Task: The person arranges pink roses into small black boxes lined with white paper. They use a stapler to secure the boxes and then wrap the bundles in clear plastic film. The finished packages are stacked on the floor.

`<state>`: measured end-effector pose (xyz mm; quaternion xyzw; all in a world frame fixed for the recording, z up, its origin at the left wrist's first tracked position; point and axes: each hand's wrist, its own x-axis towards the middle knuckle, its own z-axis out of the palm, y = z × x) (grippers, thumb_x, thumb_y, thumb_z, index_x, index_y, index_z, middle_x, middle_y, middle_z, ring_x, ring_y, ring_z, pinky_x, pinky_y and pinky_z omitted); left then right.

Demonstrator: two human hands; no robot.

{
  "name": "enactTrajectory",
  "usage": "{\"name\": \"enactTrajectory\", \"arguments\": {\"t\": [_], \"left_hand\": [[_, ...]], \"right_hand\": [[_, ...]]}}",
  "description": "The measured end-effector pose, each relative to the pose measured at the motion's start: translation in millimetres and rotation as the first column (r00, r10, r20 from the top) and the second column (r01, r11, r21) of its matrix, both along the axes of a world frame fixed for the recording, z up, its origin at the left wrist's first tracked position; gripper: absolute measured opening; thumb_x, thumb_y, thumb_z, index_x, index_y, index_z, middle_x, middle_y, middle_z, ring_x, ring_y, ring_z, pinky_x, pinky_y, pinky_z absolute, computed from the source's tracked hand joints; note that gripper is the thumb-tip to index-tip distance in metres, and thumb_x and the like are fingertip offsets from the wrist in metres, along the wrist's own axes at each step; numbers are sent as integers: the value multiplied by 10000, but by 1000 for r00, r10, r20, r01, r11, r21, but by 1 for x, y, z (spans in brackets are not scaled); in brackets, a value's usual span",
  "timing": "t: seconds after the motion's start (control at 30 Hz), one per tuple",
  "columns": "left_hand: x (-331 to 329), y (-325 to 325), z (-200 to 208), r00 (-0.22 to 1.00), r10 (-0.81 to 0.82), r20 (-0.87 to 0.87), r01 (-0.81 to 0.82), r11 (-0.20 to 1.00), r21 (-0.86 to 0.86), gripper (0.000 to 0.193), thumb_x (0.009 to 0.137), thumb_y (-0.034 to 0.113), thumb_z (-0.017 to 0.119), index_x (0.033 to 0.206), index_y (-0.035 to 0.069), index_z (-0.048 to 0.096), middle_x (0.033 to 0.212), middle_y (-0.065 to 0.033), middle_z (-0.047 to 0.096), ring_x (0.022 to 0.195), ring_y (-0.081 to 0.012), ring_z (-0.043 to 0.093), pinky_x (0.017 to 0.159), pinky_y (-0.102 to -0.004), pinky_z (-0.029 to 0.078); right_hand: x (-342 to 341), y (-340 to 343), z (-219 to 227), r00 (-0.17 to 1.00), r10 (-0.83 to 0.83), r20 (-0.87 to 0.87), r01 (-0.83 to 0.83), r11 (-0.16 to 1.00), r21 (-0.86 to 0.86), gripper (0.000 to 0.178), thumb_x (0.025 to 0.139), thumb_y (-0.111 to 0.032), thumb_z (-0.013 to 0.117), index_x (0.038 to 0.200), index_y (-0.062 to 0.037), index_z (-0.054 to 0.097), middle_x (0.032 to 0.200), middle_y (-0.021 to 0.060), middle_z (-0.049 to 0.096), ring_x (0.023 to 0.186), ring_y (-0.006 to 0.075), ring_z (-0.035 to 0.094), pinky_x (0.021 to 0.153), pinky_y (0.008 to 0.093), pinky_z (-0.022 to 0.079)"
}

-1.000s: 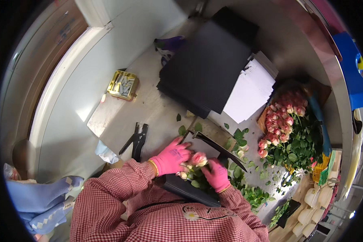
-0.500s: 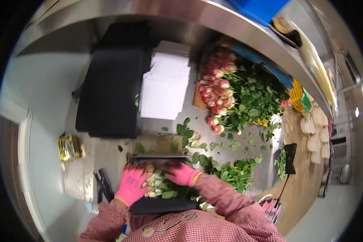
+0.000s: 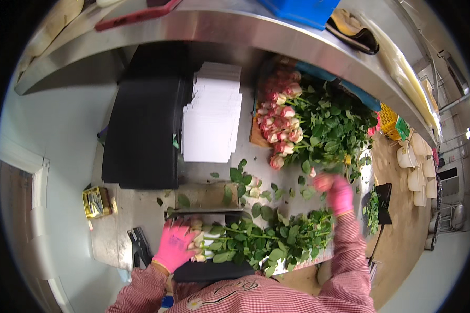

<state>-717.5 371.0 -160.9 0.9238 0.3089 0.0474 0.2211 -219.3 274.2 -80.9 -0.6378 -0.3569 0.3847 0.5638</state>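
Note:
A row of roses lies crosswise in front of me, with pale heads (image 3: 197, 241) at the left and leafy green stems (image 3: 277, 237) running right. My left hand (image 3: 175, 244), in a pink glove, rests beside these heads with its fingers stretched out and touching them. White paper and a black sheet (image 3: 209, 271) lie under the flowers. My right hand (image 3: 341, 195), also pink-gloved, is out at the right, beyond the stems; motion smears its fingers. A reddish blurred shape is at its fingertips, and I cannot tell what it is. Past it lies a heap of pink-and-white roses (image 3: 282, 122).
At the back left stand a stack of black sheets (image 3: 141, 125) and a pile of white paper (image 3: 211, 125). A black stapler-like tool (image 3: 139, 246) and a yellow box (image 3: 96, 202) lie at the left. Loose leaves litter the steel table. A metal shelf (image 3: 219, 26) spans the far side.
My right hand has left the bunch and swung right, toward the heap of roses. The stems it covered now show. My left hand stays by the rose heads.

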Motion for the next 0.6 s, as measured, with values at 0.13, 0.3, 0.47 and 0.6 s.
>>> {"name": "enactTrajectory", "arguments": {"t": [0.13,0.3,0.47,0.6], "left_hand": [[4,5,4,1000,-12,13,12,1000,-14,516,722,427,731,1172,191,645,1106,-92,585,1247,-352,455,1137,-554,221],[-3,6,9,997,-7,-82,-1,995,-101,539,721,422,737,1187,170,637,1164,-93,584,1235,-342,468,1112,-536,259],[-1,4,0,998,-27,-56,25,999,-32,574,749,462,698,1236,174,601,1317,-118,508,1281,-303,414,1147,-542,215],[-7,0,-3,999,15,28,-15,1000,-22,552,742,457,702,1201,167,606,1299,-120,514,1276,-313,415,1149,-556,207]], "right_hand": [[-47,0,140,620,-301,725,254,951,178,58,908,-18,612,924,9,662,933,103,679,795,173,641,790,240,516],[-231,48,87,42,601,798,-515,698,-498,307,781,-299,719,1010,-112,637,796,69,640,686,275,655,590,385,527],[-273,63,-123,-100,332,938,-352,870,-345,346,856,-350,625,1104,-110,604,1055,112,638,920,298,649,766,403,536],[-274,69,-140,-76,456,887,-378,810,-449,355,877,-229,529,1182,-54,576,1190,179,622,1071,348,620,928,424,499]]}}
